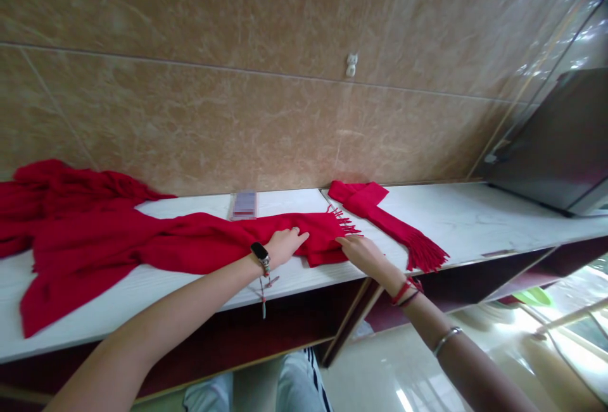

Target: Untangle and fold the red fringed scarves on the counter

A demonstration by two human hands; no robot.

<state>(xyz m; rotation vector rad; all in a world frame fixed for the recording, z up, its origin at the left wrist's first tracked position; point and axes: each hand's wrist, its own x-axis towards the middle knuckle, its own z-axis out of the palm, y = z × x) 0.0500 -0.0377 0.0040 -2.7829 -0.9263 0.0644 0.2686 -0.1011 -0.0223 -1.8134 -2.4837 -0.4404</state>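
Note:
A long red scarf (185, 241) lies stretched along the white counter, its left part bunched and spread in loose folds and its right end fringed. My left hand (286, 244) rests on top of the scarf near that end, fingers extended over the cloth; a ring and a dark watch show on this arm. At the fringed end, my right hand (365, 255) is closed on the scarf's edge, fingertips partly hidden. Beyond it lies another red scarf (380, 216), folded over at the back, with its fringe toward the counter's front edge.
A phone-like flat object (244, 204) lies behind the long scarf. The white counter (468, 216) runs along a tiled wall (213, 121), with open shelves (285, 317) below. A grey appliance (555, 140) stands at the right end. More red cloth (71, 187) is heaped at far left.

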